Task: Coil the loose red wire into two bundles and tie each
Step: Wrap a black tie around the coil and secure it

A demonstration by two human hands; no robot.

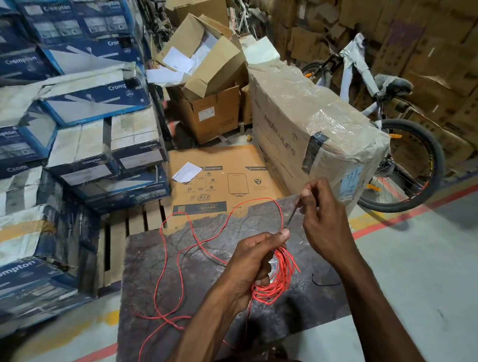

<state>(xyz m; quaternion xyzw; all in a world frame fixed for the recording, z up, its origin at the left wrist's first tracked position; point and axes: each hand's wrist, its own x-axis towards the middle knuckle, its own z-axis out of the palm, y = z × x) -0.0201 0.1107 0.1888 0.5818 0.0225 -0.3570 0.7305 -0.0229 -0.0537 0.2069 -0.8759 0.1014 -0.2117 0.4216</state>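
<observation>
Sprawling across the left half of the dark slab (148,265), loose red wire (200,244) runs in open loops to a coil (278,278) at mid-slab. The left hand (251,261) is closed around that coil, thumb up. Just right and farther off, the right hand (325,222) pinches a thin dark tie (291,216) slanting down toward the left thumb. A bicycle (402,151) stands far right.

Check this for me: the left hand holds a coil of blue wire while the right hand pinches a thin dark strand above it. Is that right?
Not quite. The head view shows the coil in the left hand is red wire, not blue. The right hand does pinch a thin dark strand above it.
</observation>
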